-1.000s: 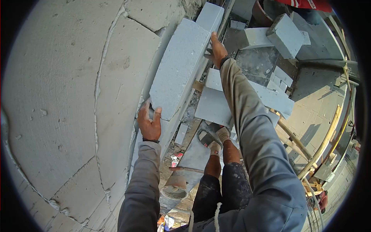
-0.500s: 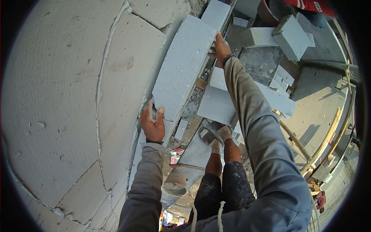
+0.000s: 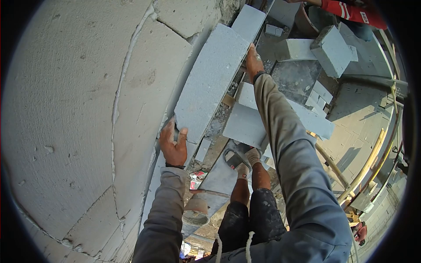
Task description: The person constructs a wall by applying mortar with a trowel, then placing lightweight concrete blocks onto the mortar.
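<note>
Grey and rough-faced, the long concrete block (image 3: 210, 83) lies tilted along the foot of the pale block wall (image 3: 79, 109), one long side against it, carried between the two hands. The left hand (image 3: 173, 144) clasps the near lower corner, fingers tucked behind the end next to the wall and thumb laid on the open face. The right hand (image 3: 253, 61) is closed on the outer long edge near the far end, with the arm stretched out above a flat slab (image 3: 245, 125).

Below the left grip a sandalled foot (image 3: 239, 158) stands on a plank. Beyond the right grip loose blocks (image 3: 333, 50) lie about, and another person's red sleeve (image 3: 351, 9) shows at the top edge.

By the look of it, the step in hand is bringing the block up to the wall and lining it up there. A next move calls for both hands to keep the weight level, and for the left fingers to come clear before the near end closes against the wall, or they could be pinched.
</note>
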